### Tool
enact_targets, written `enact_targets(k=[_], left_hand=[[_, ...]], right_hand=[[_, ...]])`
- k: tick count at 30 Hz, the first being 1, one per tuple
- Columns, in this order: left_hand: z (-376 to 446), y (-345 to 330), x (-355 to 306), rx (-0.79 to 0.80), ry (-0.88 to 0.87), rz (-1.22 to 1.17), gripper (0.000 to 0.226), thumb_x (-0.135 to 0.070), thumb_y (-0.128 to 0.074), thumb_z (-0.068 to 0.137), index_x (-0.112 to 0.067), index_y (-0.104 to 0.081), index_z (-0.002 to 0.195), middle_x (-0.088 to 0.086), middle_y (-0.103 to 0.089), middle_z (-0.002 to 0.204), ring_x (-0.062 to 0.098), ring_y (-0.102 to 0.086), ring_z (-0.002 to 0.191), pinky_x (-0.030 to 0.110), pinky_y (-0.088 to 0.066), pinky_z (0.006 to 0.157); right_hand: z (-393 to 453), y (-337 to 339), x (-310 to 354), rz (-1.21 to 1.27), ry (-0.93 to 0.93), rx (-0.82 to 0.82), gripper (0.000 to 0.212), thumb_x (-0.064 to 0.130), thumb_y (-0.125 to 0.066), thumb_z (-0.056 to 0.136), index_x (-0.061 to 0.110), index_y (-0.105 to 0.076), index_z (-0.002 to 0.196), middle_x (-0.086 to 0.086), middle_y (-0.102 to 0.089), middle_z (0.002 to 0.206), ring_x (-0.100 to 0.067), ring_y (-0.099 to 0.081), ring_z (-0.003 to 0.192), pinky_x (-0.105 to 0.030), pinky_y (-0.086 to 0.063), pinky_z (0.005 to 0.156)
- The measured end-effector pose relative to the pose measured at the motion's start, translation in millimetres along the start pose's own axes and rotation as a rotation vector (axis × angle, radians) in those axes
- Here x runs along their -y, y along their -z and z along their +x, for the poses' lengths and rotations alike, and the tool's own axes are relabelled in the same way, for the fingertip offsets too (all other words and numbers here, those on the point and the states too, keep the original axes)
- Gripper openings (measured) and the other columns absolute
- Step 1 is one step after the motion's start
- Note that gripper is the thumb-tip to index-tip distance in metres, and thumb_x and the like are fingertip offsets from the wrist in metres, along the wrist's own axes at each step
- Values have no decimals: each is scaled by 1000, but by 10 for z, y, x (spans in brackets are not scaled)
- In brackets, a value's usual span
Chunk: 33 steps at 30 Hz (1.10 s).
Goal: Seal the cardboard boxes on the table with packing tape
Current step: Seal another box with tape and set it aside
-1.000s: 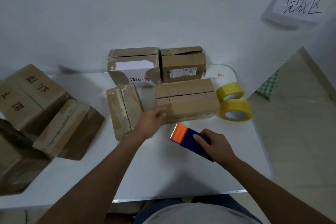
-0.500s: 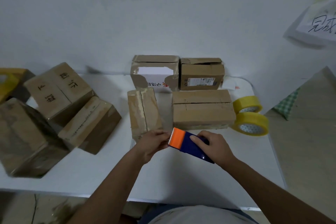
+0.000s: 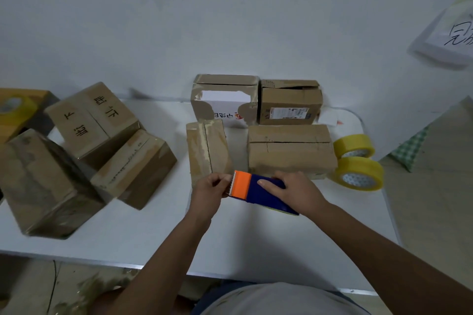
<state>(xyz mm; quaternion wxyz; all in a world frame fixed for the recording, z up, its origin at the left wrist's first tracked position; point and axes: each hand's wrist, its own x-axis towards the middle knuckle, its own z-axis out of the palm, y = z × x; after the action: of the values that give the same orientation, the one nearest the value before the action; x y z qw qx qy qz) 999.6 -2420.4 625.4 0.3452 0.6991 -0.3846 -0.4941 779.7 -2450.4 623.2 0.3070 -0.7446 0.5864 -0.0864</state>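
Observation:
My right hand (image 3: pixel 298 192) grips a blue tape dispenser (image 3: pixel 256 188) with an orange toothed head, held just above the white table (image 3: pixel 153 238). My left hand (image 3: pixel 210 190) pinches at the orange cutter end, apparently on the tape's end. Right behind the hands lie a narrow cardboard box (image 3: pixel 207 147) and a wide flat box (image 3: pixel 290 149), both with open seams. Two more boxes stand at the wall: one with a torn white front (image 3: pixel 225 100) and one with a shipping label (image 3: pixel 290 103).
Three bigger boxes sit at the left: a lettered one (image 3: pixel 92 120), a long one (image 3: pixel 135 169) and a dark one (image 3: pixel 43 184). Two yellow tape rolls (image 3: pixel 357 161) lie at the table's right edge, another roll (image 3: pixel 15 107) at far left. A paper sign (image 3: pixel 453 36) hangs on the wall.
My left hand left the wide box and came back to the dispenser's orange end, where it now pinches. The view shifted left, showing more boxes on that side.

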Motion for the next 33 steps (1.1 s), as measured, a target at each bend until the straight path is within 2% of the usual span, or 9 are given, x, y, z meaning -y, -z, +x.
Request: enact_targets(k=[5, 9, 13, 15, 19, 23, 28, 31, 33], left_hand=[[46, 138, 84, -67, 32, -113, 17, -21, -59, 99, -12, -72, 94, 1, -73, 81, 15, -68, 82, 24, -52, 75], [121, 449, 152, -166, 44, -234, 17, -15, -60, 97, -5, -71, 89, 7, -68, 79, 16, -62, 75, 33, -52, 84], [179, 667, 223, -189, 54, -244, 19, -15, -59, 98, -1, -72, 96, 12, -66, 84, 17, -60, 78, 29, -54, 82], [210, 680, 221, -184, 57, -266, 18, -15, -60, 98, -1, -72, 97, 11, -66, 83, 17, -60, 78, 28, -53, 82], [271, 833, 294, -248, 86, -309, 15, -14, -60, 97, -5, -70, 93, 8, -65, 83, 17, -61, 81, 31, -53, 87], [298, 884, 399, -181, 98, -278, 18, -15, -55, 100, -8, -70, 96, 9, -65, 88, 22, -62, 88, 28, -53, 82], [326, 797, 472, -232, 137, -265, 29, -37, -55, 100, -11, -69, 100, 8, -68, 95, 19, -65, 92, 27, -52, 83], [341, 731, 517, -270, 118, -223, 19, -28, -66, 94, -9, -67, 95, 6, -65, 89, 21, -61, 88, 28, -50, 79], [349, 682, 527, -276, 115, -224, 17, -23, -70, 91, -7, -66, 95, 4, -63, 89, 21, -58, 87, 31, -50, 79]], right_hand=[[138, 56, 105, -76, 72, 43, 55, 69, -39, 89, 22, -63, 102, 4, -68, 84, -7, -62, 73, -23, -51, 64], [238, 139, 89, -160, 87, 55, 56, 73, -38, 87, 24, -64, 98, 9, -63, 75, -4, -58, 67, -19, -40, 53], [330, 202, 33, -196, 59, 120, 56, 75, -39, 85, 27, -63, 102, 8, -65, 83, -6, -60, 73, -25, -52, 64], [365, 199, 39, -180, 54, 133, 54, 74, -40, 86, 28, -62, 102, 10, -64, 83, -6, -59, 73, -23, -51, 65], [390, 287, -35, -265, 51, 127, 55, 78, -38, 83, 28, -60, 88, 8, -62, 76, -6, -57, 70, -23, -46, 60], [404, 330, -117, -307, 21, 88, 50, 78, -40, 82, 31, -52, 72, 10, -57, 68, -5, -53, 66, -22, -33, 53], [460, 276, -112, -279, -14, 44, 62, 84, -30, 77, 29, -56, 73, 6, -61, 67, -7, -57, 65, -22, -41, 55], [508, 281, -87, -350, -41, 14, 70, 87, -27, 75, 26, -59, 76, 2, -61, 67, -11, -58, 65, -28, -50, 62], [546, 285, -67, -401, -46, -2, 69, 86, -29, 76, 23, -57, 72, 1, -59, 64, -12, -56, 63, -29, -48, 60]])
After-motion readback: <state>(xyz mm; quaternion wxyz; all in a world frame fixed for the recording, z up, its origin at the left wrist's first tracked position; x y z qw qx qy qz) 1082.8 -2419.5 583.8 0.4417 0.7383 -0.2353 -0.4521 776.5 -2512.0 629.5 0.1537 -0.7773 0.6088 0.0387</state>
